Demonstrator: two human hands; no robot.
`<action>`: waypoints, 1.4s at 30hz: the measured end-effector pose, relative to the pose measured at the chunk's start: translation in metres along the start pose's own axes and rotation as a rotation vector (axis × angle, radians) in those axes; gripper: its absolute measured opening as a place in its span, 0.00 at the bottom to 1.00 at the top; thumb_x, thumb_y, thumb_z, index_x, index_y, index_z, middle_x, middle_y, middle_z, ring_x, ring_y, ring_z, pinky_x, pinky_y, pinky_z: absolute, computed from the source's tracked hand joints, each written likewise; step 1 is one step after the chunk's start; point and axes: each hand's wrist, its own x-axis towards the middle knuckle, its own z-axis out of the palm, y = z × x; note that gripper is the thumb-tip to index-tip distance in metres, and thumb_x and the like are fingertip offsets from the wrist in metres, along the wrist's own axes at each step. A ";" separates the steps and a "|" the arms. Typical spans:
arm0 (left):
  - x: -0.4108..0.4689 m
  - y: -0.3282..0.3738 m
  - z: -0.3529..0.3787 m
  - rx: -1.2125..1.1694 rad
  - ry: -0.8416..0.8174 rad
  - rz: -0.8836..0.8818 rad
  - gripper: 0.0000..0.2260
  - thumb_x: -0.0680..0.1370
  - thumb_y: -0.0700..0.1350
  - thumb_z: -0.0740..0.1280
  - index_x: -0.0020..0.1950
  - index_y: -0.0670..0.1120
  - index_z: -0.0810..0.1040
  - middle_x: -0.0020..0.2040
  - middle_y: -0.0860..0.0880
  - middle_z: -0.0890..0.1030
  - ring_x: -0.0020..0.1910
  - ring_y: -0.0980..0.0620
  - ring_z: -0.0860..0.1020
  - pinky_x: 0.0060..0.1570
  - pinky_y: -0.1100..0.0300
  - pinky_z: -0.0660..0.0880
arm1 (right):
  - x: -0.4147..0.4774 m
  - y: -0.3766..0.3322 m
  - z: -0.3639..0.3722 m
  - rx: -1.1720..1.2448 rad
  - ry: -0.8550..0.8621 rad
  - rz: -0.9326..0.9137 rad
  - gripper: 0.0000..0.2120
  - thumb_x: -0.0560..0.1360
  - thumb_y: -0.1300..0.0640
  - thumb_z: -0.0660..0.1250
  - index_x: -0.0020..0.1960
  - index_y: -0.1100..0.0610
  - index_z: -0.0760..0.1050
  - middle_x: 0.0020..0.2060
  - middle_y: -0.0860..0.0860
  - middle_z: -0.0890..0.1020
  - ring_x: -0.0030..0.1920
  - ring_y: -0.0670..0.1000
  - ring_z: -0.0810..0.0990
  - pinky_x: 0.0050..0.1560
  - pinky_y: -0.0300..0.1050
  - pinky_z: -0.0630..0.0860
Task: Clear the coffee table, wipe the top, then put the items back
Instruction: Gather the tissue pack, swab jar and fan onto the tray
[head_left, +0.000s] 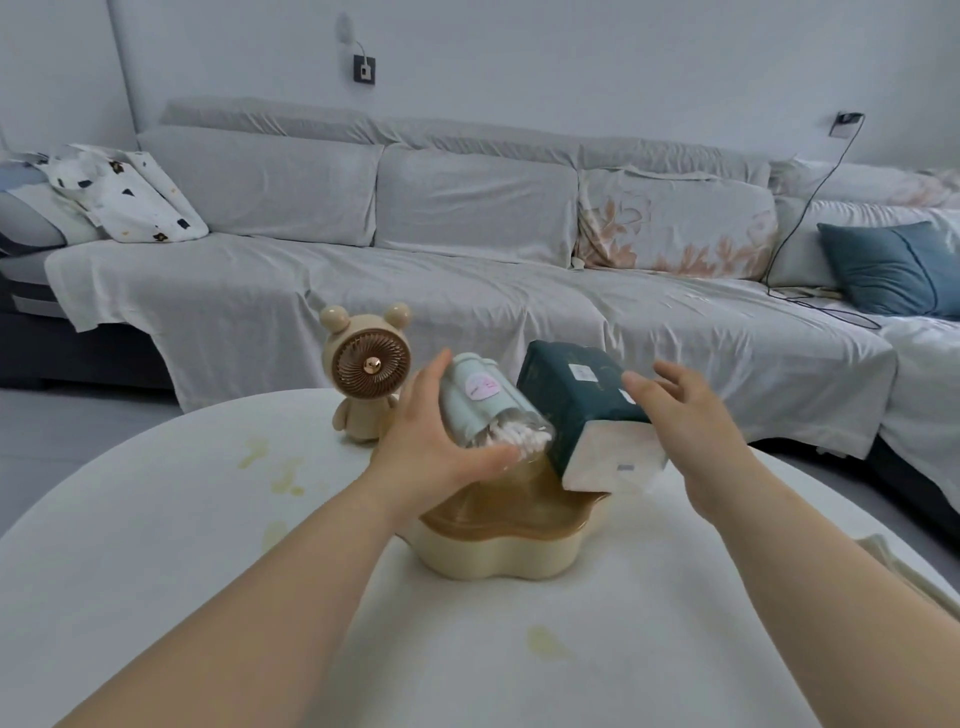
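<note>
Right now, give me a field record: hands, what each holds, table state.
left hand: grips cotton swab jar, tilted, above lidded box
right hand: fingers spread, at tissue pack; grip unclear
tissue pack: tilted, lower end at the box lid
bear fan: upright on table, behind left hand
table: white, yellowish stains, not yet wiped
cloth: at right table edge

Bear fan (366, 371) left of tissue pack (576, 400)

A home living room; a long grey sofa (467, 244) draped in sheets and cushions fills the back wall; a round white bench (182, 519) stands before it.
</note>
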 end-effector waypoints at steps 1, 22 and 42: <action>0.006 0.004 0.003 0.028 -0.023 0.008 0.46 0.58 0.54 0.74 0.70 0.60 0.52 0.68 0.55 0.59 0.60 0.58 0.62 0.57 0.60 0.65 | 0.002 0.001 -0.002 -0.002 0.013 0.001 0.26 0.74 0.48 0.62 0.69 0.52 0.60 0.68 0.53 0.68 0.53 0.47 0.65 0.51 0.45 0.63; 0.024 -0.013 0.007 -0.047 -0.157 -0.103 0.46 0.62 0.56 0.74 0.71 0.63 0.48 0.75 0.52 0.52 0.72 0.48 0.57 0.69 0.48 0.60 | 0.023 0.015 0.000 0.062 -0.002 0.025 0.22 0.74 0.51 0.62 0.67 0.52 0.64 0.49 0.47 0.71 0.37 0.41 0.69 0.32 0.36 0.65; 0.070 -0.079 -0.079 -0.157 0.178 -0.280 0.40 0.68 0.39 0.72 0.72 0.47 0.53 0.70 0.45 0.66 0.68 0.48 0.64 0.63 0.55 0.62 | 0.026 0.026 0.004 0.059 0.059 -0.017 0.14 0.73 0.52 0.63 0.59 0.49 0.72 0.45 0.48 0.74 0.40 0.44 0.72 0.34 0.39 0.67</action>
